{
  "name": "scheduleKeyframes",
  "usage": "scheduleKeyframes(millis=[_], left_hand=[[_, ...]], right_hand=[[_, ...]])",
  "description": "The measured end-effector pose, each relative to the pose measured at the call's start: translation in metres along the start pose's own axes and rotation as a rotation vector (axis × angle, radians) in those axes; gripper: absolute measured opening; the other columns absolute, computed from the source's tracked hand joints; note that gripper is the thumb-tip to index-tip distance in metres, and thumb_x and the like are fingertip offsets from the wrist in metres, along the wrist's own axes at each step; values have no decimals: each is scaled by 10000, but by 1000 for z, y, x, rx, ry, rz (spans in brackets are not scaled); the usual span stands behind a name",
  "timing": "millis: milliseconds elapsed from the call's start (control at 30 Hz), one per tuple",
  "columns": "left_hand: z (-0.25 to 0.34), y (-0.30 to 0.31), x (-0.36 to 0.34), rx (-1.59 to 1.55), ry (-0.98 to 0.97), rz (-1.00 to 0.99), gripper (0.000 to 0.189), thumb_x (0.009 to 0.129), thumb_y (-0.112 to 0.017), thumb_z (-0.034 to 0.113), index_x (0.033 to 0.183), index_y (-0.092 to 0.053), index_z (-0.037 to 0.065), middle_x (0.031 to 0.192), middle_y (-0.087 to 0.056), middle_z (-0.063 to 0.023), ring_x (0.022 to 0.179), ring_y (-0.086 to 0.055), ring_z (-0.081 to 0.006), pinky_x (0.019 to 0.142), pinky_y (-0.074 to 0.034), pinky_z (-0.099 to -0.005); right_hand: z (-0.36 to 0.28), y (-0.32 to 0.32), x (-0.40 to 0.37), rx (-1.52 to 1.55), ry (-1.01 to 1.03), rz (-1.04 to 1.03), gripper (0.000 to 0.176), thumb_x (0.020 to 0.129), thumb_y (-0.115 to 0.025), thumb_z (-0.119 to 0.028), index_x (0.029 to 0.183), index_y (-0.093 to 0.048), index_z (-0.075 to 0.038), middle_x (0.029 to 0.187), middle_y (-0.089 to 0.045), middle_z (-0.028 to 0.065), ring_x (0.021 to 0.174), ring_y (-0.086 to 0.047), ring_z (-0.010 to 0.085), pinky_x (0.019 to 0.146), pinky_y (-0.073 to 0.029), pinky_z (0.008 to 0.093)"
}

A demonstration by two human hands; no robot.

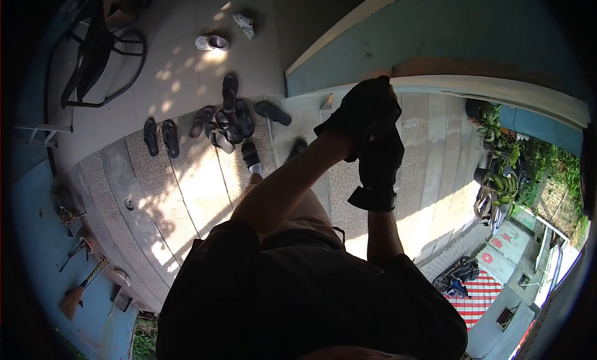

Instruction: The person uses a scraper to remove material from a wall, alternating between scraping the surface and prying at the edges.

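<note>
Both my hands are in black gloves and meet in front of me, close to the edge of a blue wall. My left hand (364,114) is the farther one, its fingers curled in at the side of the wall ledge. What lies inside its grip is too dark to make out. My right hand (380,164) comes up beneath it and touches or overlaps it. Its fingers are hidden behind the left hand. A wide strap (373,199) of the right glove stands out at the wrist.
Several dark sandals (230,125) lie on the paving by my feet, with white shoes (212,42) farther off. The blue wall (448,42) runs along the far right. A black rocking chair (93,55) stands left, a broom (78,294) hangs lower left, and potted plants (497,179) stand right.
</note>
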State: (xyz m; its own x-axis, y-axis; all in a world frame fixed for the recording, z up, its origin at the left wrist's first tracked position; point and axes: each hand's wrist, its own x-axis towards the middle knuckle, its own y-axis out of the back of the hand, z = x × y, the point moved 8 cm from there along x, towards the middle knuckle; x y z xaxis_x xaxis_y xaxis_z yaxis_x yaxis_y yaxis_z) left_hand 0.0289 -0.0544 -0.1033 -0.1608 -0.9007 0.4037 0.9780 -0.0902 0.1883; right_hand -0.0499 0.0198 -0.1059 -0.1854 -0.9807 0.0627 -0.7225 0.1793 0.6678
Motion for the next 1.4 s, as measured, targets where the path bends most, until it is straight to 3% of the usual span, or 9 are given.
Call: scheduleKeyframes(millis=[100,200,233,500,800,900,1167,1233,1400], left_hand=[[34,-2,6,282,-164,31,207,805,-586,120,929,-553,-43,742,-596,-211,754,-629,-333,682,-514,-395],[-35,-19,-5,58,432,-24,159,793,-608,125,837,-593,-27,714,-600,-167,766,-640,-298,698,-516,-382],[-19,-25,-15,622,-147,-155,130,782,-616,115,787,-624,-15,717,-611,-146,781,-645,-280,704,-516,-375],[-16,-13,-4,5,354,-157,181,806,-583,115,908,-576,-34,748,-593,-201,798,-629,-337,694,-507,-402],[-127,-65,-40,-237,182,58,178,840,-554,167,840,-580,-9,778,-605,-160,784,-619,-317,692,-497,-387],[-50,-14,-13,-12,484,-119,167,822,-575,172,841,-576,6,780,-601,-167,787,-616,-309,692,-492,-393],[-99,-39,-42,-95,236,64,198,861,-512,204,854,-551,10,789,-591,-169,758,-581,-331,695,-476,-401],[-120,-44,-49,-134,613,-146,238,886,-509,234,839,-551,4,770,-594,-175,748,-584,-340,683,-475,-405],[-52,-23,-20,1,432,-72,349,962,-454,297,825,-560,-6,709,-585,-184,683,-576,-370,625,-456,-435]], right_hand=[[9,20,-8,158,2,63,348,913,-627,-163,1193,-570,36,1077,-664,118,1004,-629,187,841,-515,334],[32,-3,0,-27,118,1,331,931,-593,-189,1183,-577,26,1041,-671,133,955,-646,218,787,-518,334],[44,-16,-2,-108,50,-95,285,924,-577,-163,1147,-593,13,1001,-673,153,902,-653,256,754,-510,339],[-3,4,-8,-46,75,34,289,903,-606,-145,1136,-595,27,993,-685,134,920,-656,229,765,-513,335],[35,-33,2,-30,4,-102,231,883,-591,-89,1088,-600,16,913,-674,157,792,-652,237,684,-511,328],[20,-16,2,-17,31,-84,224,882,-590,-86,1079,-602,19,908,-674,156,788,-651,238,682,-510,330],[60,-40,3,-28,41,-101,194,873,-603,-107,1024,-615,15,858,-674,133,716,-634,215,633,-499,335],[60,-47,2,-92,4,-122,182,867,-605,-85,1022,-619,10,839,-674,123,710,-636,194,619,-496,318],[34,-16,-2,-55,109,-67,252,843,-610,-49,1090,-604,2,840,-680,126,721,-661,220,610,-502,311]])
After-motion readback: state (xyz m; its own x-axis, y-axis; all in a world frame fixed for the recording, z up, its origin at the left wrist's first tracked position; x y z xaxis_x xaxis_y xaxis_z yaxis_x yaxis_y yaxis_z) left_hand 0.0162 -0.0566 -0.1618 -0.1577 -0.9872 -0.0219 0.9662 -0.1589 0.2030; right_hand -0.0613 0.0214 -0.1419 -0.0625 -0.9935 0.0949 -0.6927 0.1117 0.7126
